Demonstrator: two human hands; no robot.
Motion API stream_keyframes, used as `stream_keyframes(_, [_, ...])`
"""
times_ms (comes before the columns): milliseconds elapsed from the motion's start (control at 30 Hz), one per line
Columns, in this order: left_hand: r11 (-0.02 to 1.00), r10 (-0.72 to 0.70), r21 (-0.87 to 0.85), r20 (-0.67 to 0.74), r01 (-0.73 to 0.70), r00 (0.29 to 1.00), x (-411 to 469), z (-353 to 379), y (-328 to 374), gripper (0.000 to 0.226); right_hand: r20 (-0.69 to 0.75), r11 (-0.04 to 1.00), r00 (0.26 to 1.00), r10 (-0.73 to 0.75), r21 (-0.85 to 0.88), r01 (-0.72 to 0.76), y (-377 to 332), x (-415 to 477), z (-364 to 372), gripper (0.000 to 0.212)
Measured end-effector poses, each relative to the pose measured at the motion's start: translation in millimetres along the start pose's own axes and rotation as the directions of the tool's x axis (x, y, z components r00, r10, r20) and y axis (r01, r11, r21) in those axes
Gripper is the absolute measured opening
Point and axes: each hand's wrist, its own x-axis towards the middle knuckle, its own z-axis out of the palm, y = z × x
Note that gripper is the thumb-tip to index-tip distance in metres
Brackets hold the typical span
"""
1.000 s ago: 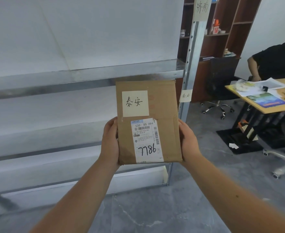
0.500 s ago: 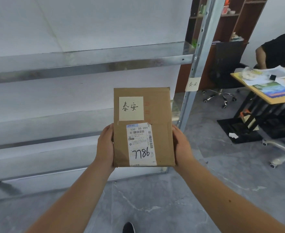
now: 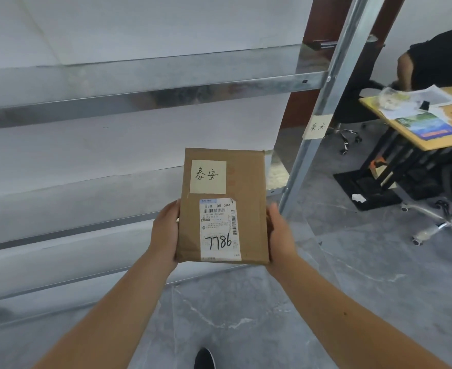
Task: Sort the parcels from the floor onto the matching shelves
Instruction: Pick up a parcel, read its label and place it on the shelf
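Observation:
I hold a flat brown cardboard parcel in front of me, flat face toward the camera. It carries a yellow handwritten note at the top and a white shipping label marked 7786 below. My left hand grips its left edge and my right hand grips its right edge. Behind it stands a metal shelf rack with bare shelves. A matching yellow handwritten tag is stuck on the rack's right upright post, level with the shelf behind the parcel's top.
To the right stands a wooden desk covered with papers, a seated person in black behind it, and office chair bases on the grey floor. My shoe tip shows at the bottom.
The view has tilted down and drawn closer to the rack. The parcel now sits lower in front of the lower shelves, still held by both hands.

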Motion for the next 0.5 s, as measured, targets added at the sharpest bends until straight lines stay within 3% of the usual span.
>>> stream_keyframes(100, [1.000,-0.027,-0.001,0.020,0.027,0.999,24,-2,1,0.057,-0.004,0.999,0.999,0.036,-0.010,-0.036,7,17,6,0.070])
stream_keyframes(200, [0.996,-0.085,0.012,0.033,0.085,0.996,50,-6,-2,0.062,0.012,0.998,1.000,0.004,-0.065,-0.004,12,29,11,0.070])
stream_keyframes(333, [0.993,-0.106,0.057,0.031,0.104,0.994,79,-7,-2,0.047,0.023,0.999,1.000,-0.003,-0.043,0.004,13,45,18,0.048])
stream_keyframes(500, [0.988,-0.129,0.091,0.025,0.126,0.991,103,-6,4,0.046,-0.095,1.000,0.996,-0.003,0.020,0.005,16,59,36,0.031])
